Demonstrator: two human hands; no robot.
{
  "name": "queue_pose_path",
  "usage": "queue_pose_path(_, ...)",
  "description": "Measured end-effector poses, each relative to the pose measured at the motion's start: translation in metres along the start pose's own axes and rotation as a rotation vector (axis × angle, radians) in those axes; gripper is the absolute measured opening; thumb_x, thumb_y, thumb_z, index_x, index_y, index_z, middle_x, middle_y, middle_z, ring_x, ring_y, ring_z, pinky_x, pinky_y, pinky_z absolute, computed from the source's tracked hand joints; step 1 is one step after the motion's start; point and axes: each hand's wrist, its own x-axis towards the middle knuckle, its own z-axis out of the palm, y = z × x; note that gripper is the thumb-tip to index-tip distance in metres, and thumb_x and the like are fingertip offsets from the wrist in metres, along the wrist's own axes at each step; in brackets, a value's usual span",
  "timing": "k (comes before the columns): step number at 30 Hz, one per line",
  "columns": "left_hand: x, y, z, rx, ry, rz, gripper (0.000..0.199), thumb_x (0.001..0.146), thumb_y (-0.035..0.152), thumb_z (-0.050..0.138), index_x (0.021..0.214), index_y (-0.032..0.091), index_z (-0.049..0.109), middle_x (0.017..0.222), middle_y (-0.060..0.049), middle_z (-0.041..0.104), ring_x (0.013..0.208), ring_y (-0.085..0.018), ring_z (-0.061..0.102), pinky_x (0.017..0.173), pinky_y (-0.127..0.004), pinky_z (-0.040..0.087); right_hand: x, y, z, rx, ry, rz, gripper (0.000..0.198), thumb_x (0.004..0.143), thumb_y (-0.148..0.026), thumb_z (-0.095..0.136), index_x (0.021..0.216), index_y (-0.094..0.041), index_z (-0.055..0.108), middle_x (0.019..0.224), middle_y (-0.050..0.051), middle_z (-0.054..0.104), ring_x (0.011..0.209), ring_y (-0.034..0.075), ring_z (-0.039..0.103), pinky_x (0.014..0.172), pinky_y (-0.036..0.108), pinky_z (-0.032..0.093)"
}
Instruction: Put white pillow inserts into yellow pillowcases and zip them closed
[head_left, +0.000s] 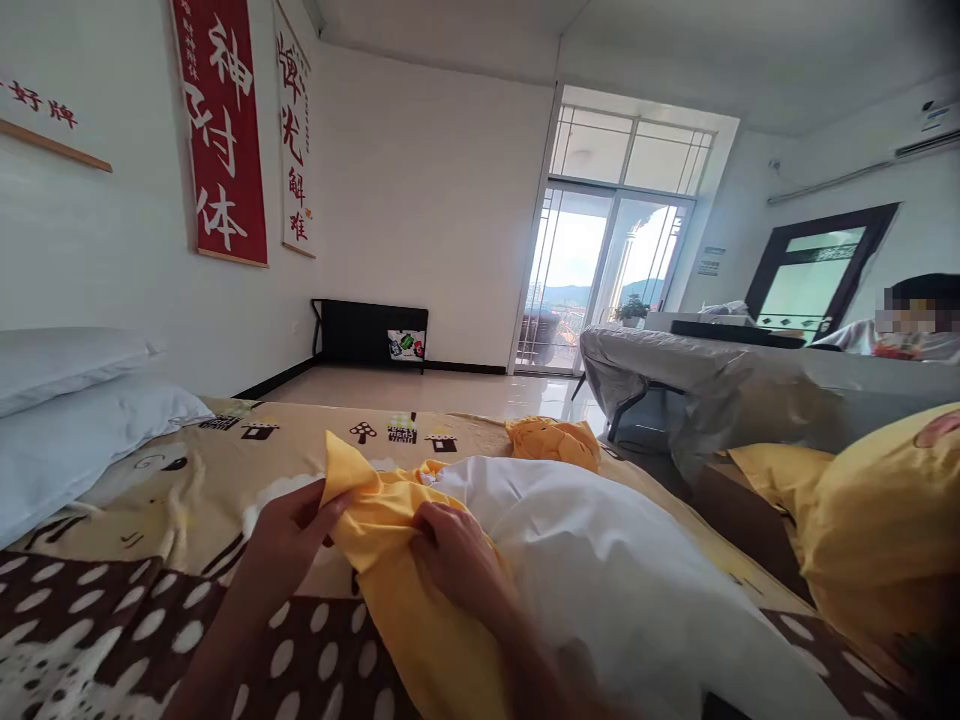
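Yellow fabric that looks like a pillowcase (397,505) is bunched between my two hands above the bed. My left hand (289,545) pinches its upper left corner, which sticks up in a point. Gripping a fold in the middle of the cloth is my right hand (459,555), its fingers closed. A plump white pillow (600,560) lies right beside the cloth and partly behind my right arm. Whether its end is inside the pillowcase I cannot tell. Behind it rests a crumpled orange-yellow cloth bundle (553,443).
Two white pillows (97,430) are stacked at the left on the patterned blanket (187,480). A stuffed yellow pillow (885,520) stands at the right. Beyond the bed are a plastic-covered table (697,360), a seated person (919,320) and a black folded panel (352,335) against the wall.
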Motion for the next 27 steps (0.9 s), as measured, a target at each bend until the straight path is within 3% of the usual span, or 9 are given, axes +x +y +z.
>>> queue_pose_path(3,-0.004,0.007,-0.012,-0.216,-0.055,0.004,0.043,0.079,0.053,0.048,0.064,0.016,0.065,0.054,-0.005,0.062,0.053,-0.017,0.055,0.052,-0.025,0.042,-0.002,0.006,-0.022,0.151,0.147,0.018,0.007,0.075,-0.014,0.049,0.072,-0.019,0.052,0.071,-0.002,0.057,0.066,0.011,0.047,0.06,0.022,0.031)
queue_pose_path(5,-0.005,0.007,-0.011,-0.367,-0.202,-0.028,0.043,0.083,0.044,0.041,0.064,0.014,0.066,0.058,-0.009,0.066,0.053,-0.019,0.059,0.05,-0.026,0.043,-0.004,0.009,-0.03,0.232,0.224,-0.002,0.006,0.075,-0.015,0.049,0.071,-0.02,0.05,0.068,-0.003,0.054,0.063,0.011,0.044,0.059,0.021,0.031)
queue_pose_path(7,-0.005,0.003,0.0,-0.348,-0.413,-0.104,0.034,0.078,0.036,0.046,0.066,0.013,0.068,0.06,-0.01,0.068,0.055,-0.02,0.062,0.05,-0.027,0.044,-0.006,0.011,-0.031,0.291,0.276,-0.03,0.006,0.076,-0.017,0.048,0.071,-0.019,0.049,0.066,-0.003,0.052,0.062,0.01,0.043,0.058,0.021,0.032)
queue_pose_path(9,-0.005,-0.004,0.017,-0.237,-0.492,-0.167,0.028,0.073,0.032,0.053,0.082,0.011,0.069,0.066,-0.009,0.069,0.061,-0.022,0.064,0.051,-0.028,0.046,-0.007,0.009,-0.028,0.33,0.285,-0.062,0.007,0.078,-0.018,0.047,0.071,-0.02,0.05,0.066,-0.003,0.052,0.062,0.01,0.043,0.057,0.021,0.033)
queue_pose_path(13,-0.006,-0.011,0.053,-0.175,-0.265,-0.207,0.054,0.077,0.049,0.05,0.115,0.013,0.06,0.097,-0.013,0.071,0.089,-0.029,0.065,0.069,-0.038,0.054,-0.011,0.0,-0.019,0.325,0.198,-0.154,0.01,0.076,-0.014,0.049,0.072,-0.02,0.055,0.069,-0.002,0.053,0.065,0.01,0.045,0.059,0.02,0.034)
queue_pose_path(16,-0.011,-0.009,0.063,-0.219,-0.222,-0.17,0.054,0.075,0.053,0.054,0.114,0.016,0.063,0.115,-0.012,0.066,0.116,-0.032,0.055,0.095,-0.043,0.047,-0.012,-0.002,-0.017,0.308,0.166,-0.176,0.017,0.071,-0.008,0.05,0.072,-0.021,0.062,0.07,-0.002,0.056,0.066,0.01,0.048,0.062,0.021,0.036)
queue_pose_path(18,-0.014,-0.007,0.062,-0.251,-0.251,-0.157,0.053,0.07,0.051,0.062,0.112,0.019,0.064,0.119,-0.01,0.065,0.121,-0.032,0.051,0.102,-0.044,0.042,-0.011,0.0,-0.015,0.316,0.19,-0.168,0.022,0.067,-0.006,0.051,0.072,-0.021,0.066,0.071,-0.001,0.06,0.066,0.011,0.05,0.064,0.022,0.038)
queue_pose_path(24,-0.014,-0.01,0.058,-0.349,-0.15,-0.287,0.053,0.059,0.042,0.075,0.107,0.02,0.067,0.123,-0.009,0.063,0.124,-0.035,0.048,0.102,-0.045,0.042,-0.006,0.005,-0.008,0.137,0.403,-0.284,0.019,0.068,-0.004,0.055,0.068,-0.021,0.064,0.066,-0.002,0.062,0.065,0.012,0.051,0.069,0.025,0.037)
queue_pose_path(27,-0.012,-0.006,0.059,-0.525,-0.143,-0.326,0.05,0.057,0.035,0.077,0.103,0.017,0.068,0.118,-0.01,0.066,0.12,-0.035,0.051,0.098,-0.043,0.045,-0.007,0.004,-0.008,-0.001,0.449,-0.327,0.017,0.07,-0.003,0.059,0.064,-0.019,0.057,0.066,-0.003,0.06,0.065,0.011,0.049,0.069,0.026,0.035)
